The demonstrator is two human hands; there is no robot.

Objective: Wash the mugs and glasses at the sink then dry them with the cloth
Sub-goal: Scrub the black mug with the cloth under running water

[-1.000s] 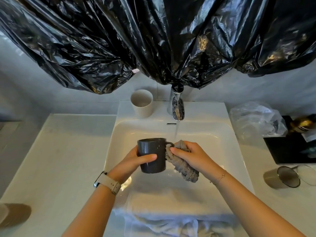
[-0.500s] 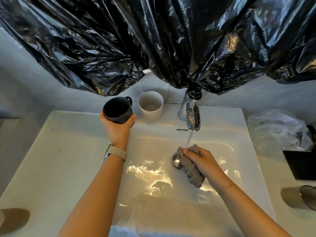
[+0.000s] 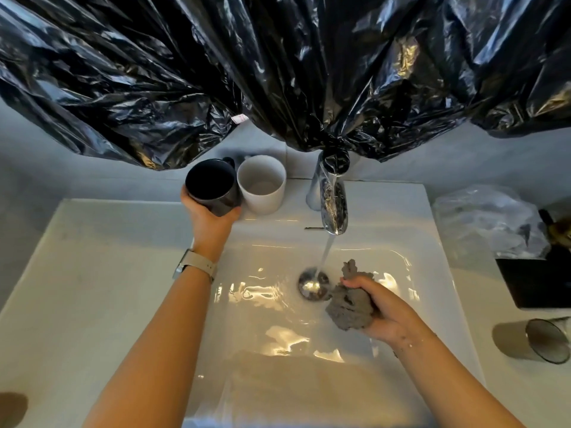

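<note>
Left hand point(image 3: 213, 218) grips the dark mug point(image 3: 212, 187) upright at the sink's point(image 3: 401, 211) back ledge, touching the white mug point(image 3: 261, 184) to its right. Right hand point(image 3: 381, 310), over the basin, clutches the wet grey cloth point(image 3: 349, 304) just right of the running tap point(image 3: 332, 199) stream.

Bare forearms, a beige-strapped watch point(image 3: 195, 267) with silver case on the left wrist.
</note>
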